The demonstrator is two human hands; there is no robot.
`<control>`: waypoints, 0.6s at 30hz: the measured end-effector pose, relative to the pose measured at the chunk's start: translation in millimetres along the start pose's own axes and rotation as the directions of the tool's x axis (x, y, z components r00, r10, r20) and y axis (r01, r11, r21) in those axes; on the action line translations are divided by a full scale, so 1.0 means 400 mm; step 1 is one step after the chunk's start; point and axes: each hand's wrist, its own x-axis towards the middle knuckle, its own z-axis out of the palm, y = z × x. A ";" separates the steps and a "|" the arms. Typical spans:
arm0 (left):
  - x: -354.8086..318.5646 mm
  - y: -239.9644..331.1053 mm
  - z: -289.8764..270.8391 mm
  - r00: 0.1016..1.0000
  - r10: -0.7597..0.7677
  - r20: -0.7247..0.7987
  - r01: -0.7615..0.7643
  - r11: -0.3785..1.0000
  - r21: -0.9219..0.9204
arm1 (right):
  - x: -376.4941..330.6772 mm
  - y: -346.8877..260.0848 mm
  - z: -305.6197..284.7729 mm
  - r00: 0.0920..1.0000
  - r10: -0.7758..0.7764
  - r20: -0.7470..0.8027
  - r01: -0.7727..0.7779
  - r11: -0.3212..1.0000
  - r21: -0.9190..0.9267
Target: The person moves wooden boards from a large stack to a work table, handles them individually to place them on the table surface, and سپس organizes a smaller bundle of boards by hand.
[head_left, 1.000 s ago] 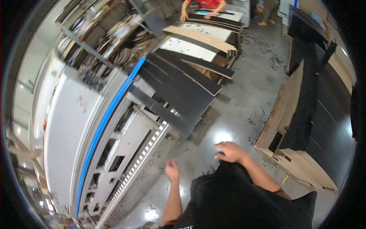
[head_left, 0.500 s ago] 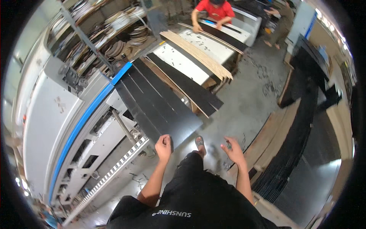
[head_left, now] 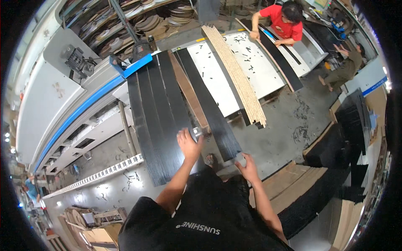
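My left hand [head_left: 189, 145] is over the right edge of the wide black panels [head_left: 161, 125], fingers loosely bent and apart, holding nothing I can see. A small shiny metal piece [head_left: 197, 132] shows just beyond its fingertips; whether they touch it I cannot tell. My right hand [head_left: 248, 167] hovers near the close end of a narrow black strip [head_left: 209, 113], thumb and fingers apart, with nothing in it. A brown strip [head_left: 188, 90] lies between the wide panels and the narrow black one.
A bundle of pale thin strips [head_left: 236, 77] lies across a white table [head_left: 213, 79] strewn with black scraps. Beyond, a person in a red shirt [head_left: 284, 27] handles a long strip. A white machine with a blue edge [head_left: 92, 106] stands left; stacked black boards [head_left: 310, 192] stand right.
My view has shifted toward the table. My left hand has moved forward over the panels' right edge, its fingers loosening; my right hand has come close to the narrow black strip's end.
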 end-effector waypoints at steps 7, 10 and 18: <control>0.002 -0.009 0.072 0.995 -0.097 0.015 0.081 0.895 0.440 | 0.298 0.178 0.156 0.973 0.157 0.169 -0.154 0.988 -0.033; 0.017 0.059 0.173 0.998 -0.056 0.025 0.037 0.878 0.478 | 0.399 0.249 0.172 0.793 0.331 0.511 -0.488 0.847 0.210; -0.039 0.194 0.314 0.991 0.120 0.057 -0.133 0.913 0.386 | 0.459 0.196 0.141 0.582 0.243 0.776 -0.665 0.691 0.282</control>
